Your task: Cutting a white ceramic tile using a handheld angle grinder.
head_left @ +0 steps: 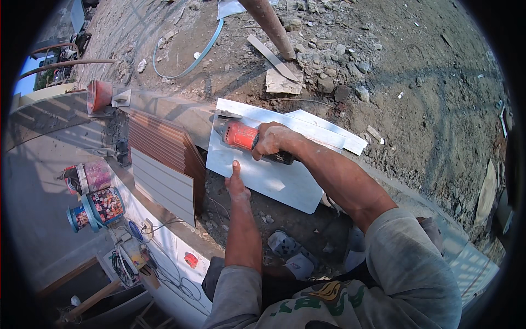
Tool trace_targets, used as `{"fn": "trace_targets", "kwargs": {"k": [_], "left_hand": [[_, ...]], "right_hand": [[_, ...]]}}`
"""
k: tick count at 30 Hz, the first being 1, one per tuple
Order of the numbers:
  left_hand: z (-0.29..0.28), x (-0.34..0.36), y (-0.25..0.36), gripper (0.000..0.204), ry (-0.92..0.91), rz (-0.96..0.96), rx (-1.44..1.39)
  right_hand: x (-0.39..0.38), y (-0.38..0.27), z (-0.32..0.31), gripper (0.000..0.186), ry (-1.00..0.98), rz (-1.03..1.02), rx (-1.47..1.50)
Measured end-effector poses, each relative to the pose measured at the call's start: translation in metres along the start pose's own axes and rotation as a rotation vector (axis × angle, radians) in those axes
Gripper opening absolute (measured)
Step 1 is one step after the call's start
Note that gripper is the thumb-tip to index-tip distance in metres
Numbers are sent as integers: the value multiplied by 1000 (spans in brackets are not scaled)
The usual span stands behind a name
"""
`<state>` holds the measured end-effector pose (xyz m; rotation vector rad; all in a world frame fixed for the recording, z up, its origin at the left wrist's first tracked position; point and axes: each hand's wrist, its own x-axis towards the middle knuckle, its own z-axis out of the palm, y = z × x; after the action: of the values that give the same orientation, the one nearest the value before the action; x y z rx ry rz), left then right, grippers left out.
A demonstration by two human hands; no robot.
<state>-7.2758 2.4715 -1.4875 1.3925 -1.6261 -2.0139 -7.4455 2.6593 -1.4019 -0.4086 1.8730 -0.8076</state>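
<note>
My right hand (268,138) is wrapped around the body of an orange-red and black angle grinder (240,135). The grinder's head is over the upper left part of a large white tile (274,183), near its left edge. At the tile's near edge is my left hand (238,185), its thumb lying on the top face and its fingers out of sight, apparently under the edge. Another white tile piece (329,129) with an angled corner lies along the far side.
Stacked brown-backed tiles (164,140) stand left of the white tile. Further left are a red bucket (99,96), a patterned paint bucket (107,204) and coiled cables (123,267). A rusty pole (271,27) rises from rubble-strewn dirt beyond.
</note>
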Motion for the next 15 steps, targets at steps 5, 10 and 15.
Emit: {"fn": "trace_targets", "kwargs": {"k": [5, 10, 15], "left_hand": [[-1, -1, -1, 69, 32, -30, 5], [-4, 1, -3, 71, 5, -19, 12], [-4, 1, -4, 69, -8, -19, 13]], "right_hand": [[-5, 1, 1, 51, 10, -9, 15], [-7, 3, 1, 51, 11, -6, 3], [-10, 6, 2, 50, 20, -10, 13]]}}
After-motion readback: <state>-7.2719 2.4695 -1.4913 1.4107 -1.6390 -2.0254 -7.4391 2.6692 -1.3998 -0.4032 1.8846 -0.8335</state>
